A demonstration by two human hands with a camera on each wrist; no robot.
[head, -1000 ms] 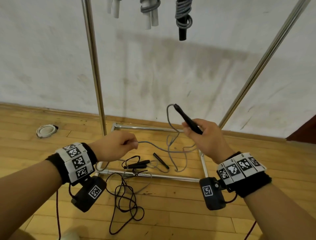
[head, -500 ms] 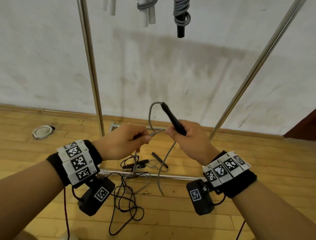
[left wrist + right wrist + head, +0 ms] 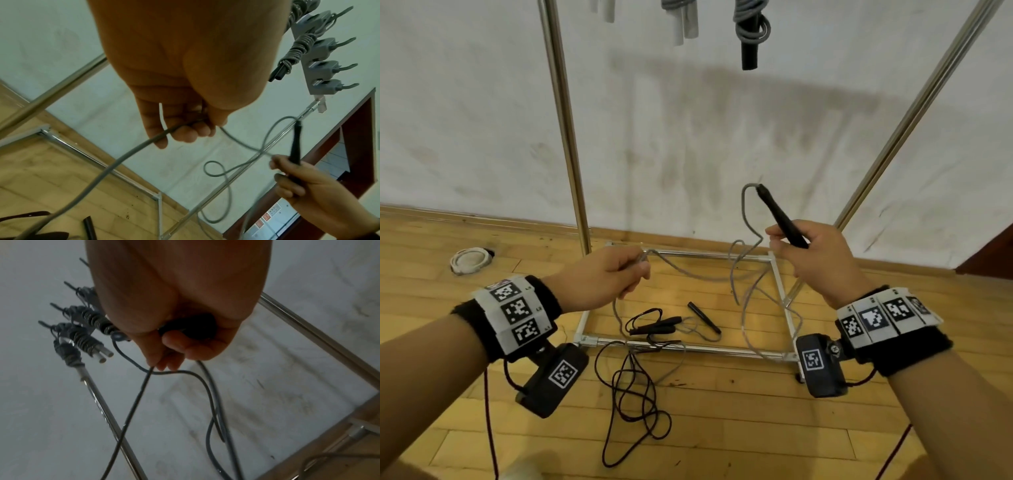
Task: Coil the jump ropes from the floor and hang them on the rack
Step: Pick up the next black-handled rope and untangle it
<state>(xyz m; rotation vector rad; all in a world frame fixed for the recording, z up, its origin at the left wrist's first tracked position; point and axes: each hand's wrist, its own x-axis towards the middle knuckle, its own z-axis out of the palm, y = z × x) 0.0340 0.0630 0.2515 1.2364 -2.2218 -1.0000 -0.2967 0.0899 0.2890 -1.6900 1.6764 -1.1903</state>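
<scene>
The right hand (image 3: 815, 260) is closed around the black handle (image 3: 779, 216) of a grey jump rope (image 3: 748, 219), the handle slanting up and to the left out of the fist. From the handle's tip the grey cord arcs over, drops in a loose loop between the two hands and runs left to the left hand (image 3: 599, 277), whose thumb and curled fingers (image 3: 183, 133) pinch it (the wrist view shows the cord passing under the fingertips). From that hand the cord hangs down toward the floor, where the rope's other black handle (image 3: 703, 317) lies inside the rack's base frame (image 3: 688, 347).

Both hands are held apart in the open space in front of the rack (image 3: 561, 113), between its two upright poles and above the rectangular base. A black jump rope (image 3: 633, 387) lies tangled across the near bar of the base, its handles inside the frame and its cord spilling onto the wooden floor (image 3: 722, 428) nearer the person. Coiled ropes (image 3: 751, 27) already hang at the top of the rack. A white coiled thing (image 3: 469, 260) lies far left by the wall.
</scene>
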